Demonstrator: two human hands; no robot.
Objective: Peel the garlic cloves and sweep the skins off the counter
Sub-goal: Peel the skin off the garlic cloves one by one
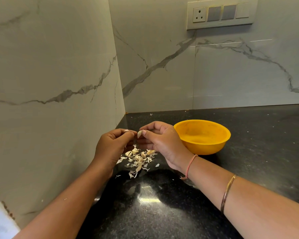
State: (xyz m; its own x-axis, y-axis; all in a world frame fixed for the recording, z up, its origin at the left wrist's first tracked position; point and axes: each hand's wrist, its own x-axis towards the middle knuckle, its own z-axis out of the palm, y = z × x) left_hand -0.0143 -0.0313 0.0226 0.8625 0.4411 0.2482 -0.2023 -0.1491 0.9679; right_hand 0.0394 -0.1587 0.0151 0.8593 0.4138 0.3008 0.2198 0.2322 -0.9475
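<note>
Your left hand [113, 144] and right hand [160, 138] both pinch one garlic clove [139, 133] above skins [138, 160] on the table [179, 213], beside a yellow bowl [203, 136].

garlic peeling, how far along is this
Partly done: a pile of skins lies on the counter. In hand: the left hand and right hand pinch one clove between them. To do: the skins are unswept, and no peeled cloves show in the yellow bowl.

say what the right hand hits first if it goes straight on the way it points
Likely the left hand, right across the garlic clove that it and the right hand pinch; depth unclear.
</note>
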